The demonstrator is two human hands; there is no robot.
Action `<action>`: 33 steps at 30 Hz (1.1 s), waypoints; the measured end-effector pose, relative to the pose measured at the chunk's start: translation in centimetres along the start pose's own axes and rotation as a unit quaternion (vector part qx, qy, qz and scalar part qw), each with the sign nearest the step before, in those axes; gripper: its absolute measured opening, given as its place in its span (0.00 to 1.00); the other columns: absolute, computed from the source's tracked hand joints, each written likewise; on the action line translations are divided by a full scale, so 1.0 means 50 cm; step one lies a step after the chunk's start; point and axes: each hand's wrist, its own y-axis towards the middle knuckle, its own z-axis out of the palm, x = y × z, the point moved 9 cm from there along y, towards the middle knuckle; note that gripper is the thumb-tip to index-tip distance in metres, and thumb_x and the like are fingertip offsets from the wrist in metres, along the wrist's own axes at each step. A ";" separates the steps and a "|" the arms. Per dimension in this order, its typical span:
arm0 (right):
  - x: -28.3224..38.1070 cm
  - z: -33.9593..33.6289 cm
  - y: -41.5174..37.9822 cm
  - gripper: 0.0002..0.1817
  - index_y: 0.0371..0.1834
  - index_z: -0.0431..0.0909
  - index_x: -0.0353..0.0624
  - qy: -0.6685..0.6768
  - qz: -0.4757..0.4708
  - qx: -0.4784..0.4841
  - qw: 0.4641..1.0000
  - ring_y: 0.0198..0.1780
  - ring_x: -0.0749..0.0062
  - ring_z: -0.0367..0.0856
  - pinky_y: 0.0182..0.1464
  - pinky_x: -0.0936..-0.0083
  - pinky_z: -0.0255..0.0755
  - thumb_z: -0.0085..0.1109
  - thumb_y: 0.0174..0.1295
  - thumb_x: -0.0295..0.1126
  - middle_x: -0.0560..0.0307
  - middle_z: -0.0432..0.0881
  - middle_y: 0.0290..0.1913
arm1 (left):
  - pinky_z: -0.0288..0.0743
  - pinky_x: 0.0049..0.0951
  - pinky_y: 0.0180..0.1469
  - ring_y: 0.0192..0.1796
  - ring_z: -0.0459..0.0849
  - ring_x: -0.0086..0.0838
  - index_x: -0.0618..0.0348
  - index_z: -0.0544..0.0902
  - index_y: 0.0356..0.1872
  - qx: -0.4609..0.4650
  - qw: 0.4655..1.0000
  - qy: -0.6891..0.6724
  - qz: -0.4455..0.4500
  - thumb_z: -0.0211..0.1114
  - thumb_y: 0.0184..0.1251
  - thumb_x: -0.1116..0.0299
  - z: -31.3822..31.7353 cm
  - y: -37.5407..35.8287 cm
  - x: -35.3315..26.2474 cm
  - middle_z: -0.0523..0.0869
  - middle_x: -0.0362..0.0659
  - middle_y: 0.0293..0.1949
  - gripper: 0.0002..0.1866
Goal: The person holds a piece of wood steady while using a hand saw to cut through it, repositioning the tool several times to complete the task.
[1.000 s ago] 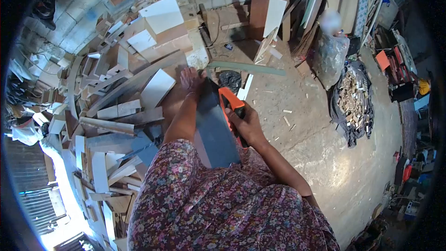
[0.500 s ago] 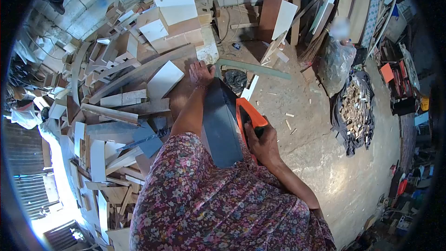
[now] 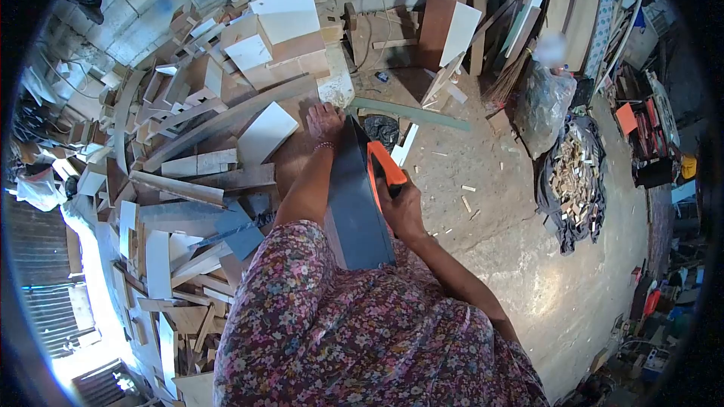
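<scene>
Right grip (image 3: 402, 207) is wrapped around the orange-and-black-handled tool (image 3: 388, 163), apparently a handsaw, evidently for firm control; left grip (image 3: 324, 122) lies flat with fingers extended, clasping nothing visible, presumably as a brace; the long, dark grey, flat-faced board (image 3: 356, 215) lies lengthwise between the two, its near end meeting the floral-patterned cloth garment (image 3: 347, 324), a placement that seems to keep it within easy reach; whether left grip bears on the board itself cannot be told.
</scene>
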 end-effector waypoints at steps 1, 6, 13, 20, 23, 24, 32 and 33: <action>0.005 0.001 -0.009 0.12 0.35 0.67 0.32 0.012 0.011 0.002 1.000 0.22 0.52 0.78 0.21 0.67 0.66 0.54 0.56 0.31 0.41 0.73 0.17 | 0.67 0.42 0.39 0.41 0.72 0.42 0.61 0.75 0.31 -0.010 1.000 -0.004 -0.007 0.59 0.47 0.54 -0.001 0.001 0.000 0.73 0.50 0.35 0.19; -0.003 0.003 -0.015 0.11 0.32 0.69 0.32 -0.029 0.029 0.011 0.999 0.18 0.68 0.74 0.20 0.72 0.65 0.53 0.57 0.31 0.49 0.71 0.15 | 0.67 0.42 0.41 0.43 0.71 0.42 0.61 0.76 0.33 0.005 1.000 -0.018 -0.023 0.59 0.48 0.51 0.008 -0.015 0.012 0.73 0.50 0.37 0.21; -0.098 -0.017 0.047 0.13 0.18 0.68 0.39 0.164 0.184 0.039 0.968 0.10 0.84 0.65 0.12 0.81 0.60 0.51 0.59 0.32 0.62 0.67 0.11 | 0.65 0.42 0.45 0.45 0.70 0.42 0.61 0.75 0.37 0.034 0.999 0.011 0.002 0.57 0.51 0.50 -0.028 -0.010 -0.018 0.74 0.51 0.41 0.23; 0.036 0.004 0.002 0.10 0.32 0.68 0.33 -0.068 0.017 0.020 0.997 0.27 0.42 0.77 0.27 0.61 0.69 0.53 0.55 0.30 0.37 0.74 0.19 | 0.65 0.42 0.46 0.45 0.71 0.40 0.60 0.75 0.36 0.051 0.998 0.016 -0.026 0.60 0.47 0.51 -0.001 -0.005 -0.008 0.75 0.48 0.37 0.22; 0.060 -0.056 -0.052 0.11 0.35 0.67 0.33 -0.019 0.010 0.025 0.999 0.30 0.40 0.76 0.26 0.62 0.69 0.54 0.55 0.30 0.37 0.75 0.20 | 0.65 0.42 0.46 0.47 0.70 0.39 0.61 0.74 0.37 0.055 0.998 0.022 -0.022 0.59 0.47 0.52 0.012 -0.009 -0.008 0.74 0.48 0.40 0.22; 0.071 -0.076 -0.059 0.11 0.35 0.68 0.33 0.009 0.004 0.027 1.000 0.30 0.41 0.76 0.25 0.63 0.69 0.54 0.54 0.30 0.37 0.75 0.20 | 0.65 0.42 0.47 0.47 0.69 0.40 0.61 0.74 0.37 0.050 0.998 0.027 -0.026 0.59 0.48 0.52 0.008 -0.005 -0.006 0.73 0.49 0.41 0.22; 0.044 -0.080 -0.072 0.12 0.35 0.69 0.32 -0.034 0.082 0.045 0.995 0.30 0.45 0.79 0.27 0.65 0.70 0.56 0.54 0.30 0.37 0.75 0.22 | 0.63 0.42 0.47 0.48 0.68 0.43 0.63 0.74 0.37 0.078 0.997 0.018 0.013 0.56 0.52 0.57 -0.008 -0.009 -0.017 0.73 0.52 0.41 0.19; 0.037 -0.071 -0.062 0.12 0.35 0.70 0.31 -0.049 0.091 0.046 0.994 0.31 0.45 0.79 0.28 0.65 0.70 0.55 0.54 0.30 0.37 0.75 0.22 | 0.63 0.43 0.47 0.47 0.68 0.43 0.63 0.74 0.37 0.078 0.997 0.011 0.026 0.55 0.52 0.57 -0.009 -0.007 -0.021 0.73 0.52 0.41 0.18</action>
